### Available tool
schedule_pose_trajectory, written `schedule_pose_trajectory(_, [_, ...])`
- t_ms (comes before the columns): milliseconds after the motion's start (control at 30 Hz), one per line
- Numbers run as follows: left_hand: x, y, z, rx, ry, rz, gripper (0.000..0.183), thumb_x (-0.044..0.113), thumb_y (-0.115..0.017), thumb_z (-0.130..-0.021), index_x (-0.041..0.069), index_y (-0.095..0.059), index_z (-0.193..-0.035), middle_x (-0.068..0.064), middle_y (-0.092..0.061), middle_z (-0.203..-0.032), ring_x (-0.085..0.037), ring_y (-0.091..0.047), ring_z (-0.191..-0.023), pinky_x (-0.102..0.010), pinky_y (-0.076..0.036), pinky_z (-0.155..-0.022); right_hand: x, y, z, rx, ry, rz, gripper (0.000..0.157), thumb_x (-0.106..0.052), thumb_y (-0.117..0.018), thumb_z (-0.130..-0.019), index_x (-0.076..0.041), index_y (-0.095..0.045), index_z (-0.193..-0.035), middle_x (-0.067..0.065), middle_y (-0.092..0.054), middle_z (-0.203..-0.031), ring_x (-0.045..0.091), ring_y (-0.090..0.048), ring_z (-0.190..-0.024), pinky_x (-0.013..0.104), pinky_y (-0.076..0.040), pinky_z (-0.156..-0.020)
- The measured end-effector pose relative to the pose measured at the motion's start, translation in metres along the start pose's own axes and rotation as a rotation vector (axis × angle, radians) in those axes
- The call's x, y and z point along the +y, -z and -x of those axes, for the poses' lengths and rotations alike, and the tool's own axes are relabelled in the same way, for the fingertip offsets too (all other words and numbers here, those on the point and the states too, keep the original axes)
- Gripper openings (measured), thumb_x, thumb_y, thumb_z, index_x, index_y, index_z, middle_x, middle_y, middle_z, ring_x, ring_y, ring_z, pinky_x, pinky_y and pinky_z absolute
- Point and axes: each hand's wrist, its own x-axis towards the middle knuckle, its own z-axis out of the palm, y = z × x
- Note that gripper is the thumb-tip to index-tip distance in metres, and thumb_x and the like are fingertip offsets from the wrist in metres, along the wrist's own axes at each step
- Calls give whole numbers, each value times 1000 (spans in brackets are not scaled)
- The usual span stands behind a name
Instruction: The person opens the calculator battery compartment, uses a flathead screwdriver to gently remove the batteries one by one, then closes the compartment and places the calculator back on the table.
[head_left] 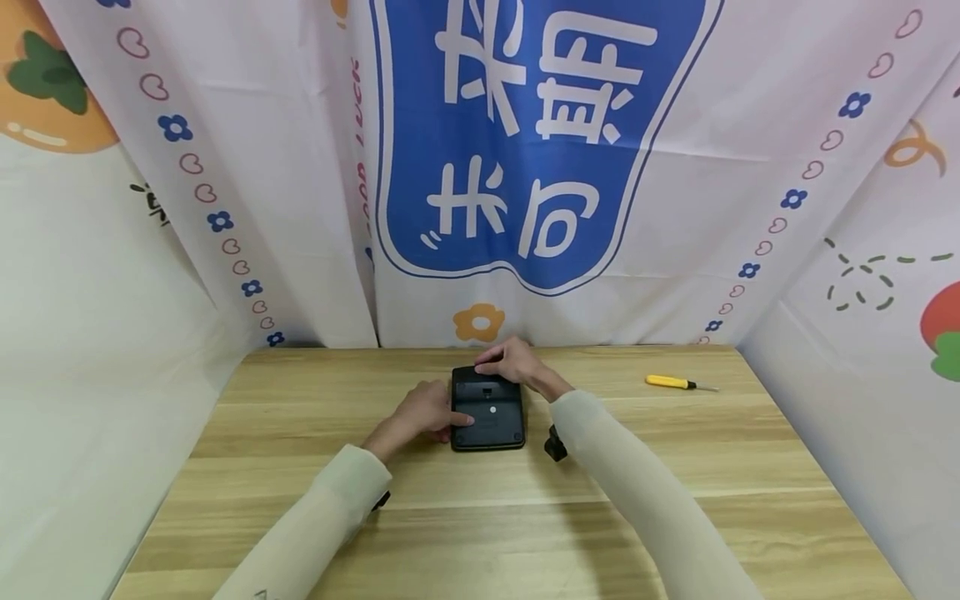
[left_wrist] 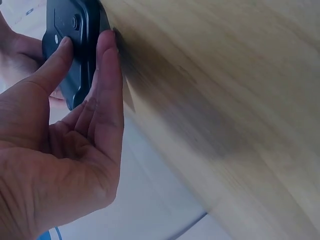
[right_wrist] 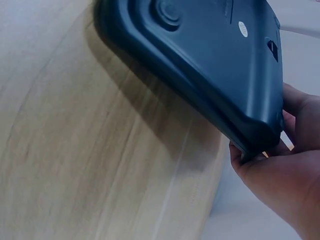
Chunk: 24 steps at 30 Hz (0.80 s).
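A black desk calculator is underside up over the wooden table, with a round pale sticker and a small slot on its back. My left hand grips its left edge, thumb on the back and fingers along the side and beneath, as the left wrist view shows. At the far end, my right hand pinches the calculator by its corner. The right wrist view shows the right hand at that corner, with the calculator's edge casting a shadow on the wood. Its key side is hidden.
To the right on the wooden table lies a screwdriver with a yellow handle. A printed cloth hangs behind the table's far edge, and white cloth walls stand on both sides. Black wrist camera parts show by the right sleeve.
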Motion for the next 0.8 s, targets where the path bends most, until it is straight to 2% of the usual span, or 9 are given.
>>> schedule_pose_trajectory(100, [2, 0, 0, 6, 15, -24, 33, 32, -88, -90, 4, -72, -83, -11, -71, -62, -24, -73, -57, -22, -45, -47, 3, -2, -1, 7, -10, 3, 18, -22, -82, -96, -13, -85, -111, 5, -78, -122, 25, -67, -124, 43, -53, -108])
schedule_pose_trajectory(300, [2, -1, -1, 7, 55, -2, 39, 31, -89, -89, 4, -68, -72, -13, -72, -62, -24, -74, -57, -22, -47, -46, 7, -5, -1, 12, -18, 8, 17, -21, -82, -96, -13, -85, -110, 4, -80, -117, 24, -69, -120, 43, -54, -106])
schedule_pose_trajectory(800, [5, -1, -1, 18, 74, -23, 40, 31, -89, -89, 2, -71, -69, -14, -72, -61, -24, -75, -57, -20, -42, -44, 10, -8, -2, -2, 15, 10, 16, -15, -80, -96, -9, -85, -110, 7, -80, -115, 23, -70, -118, 42, -54, -106])
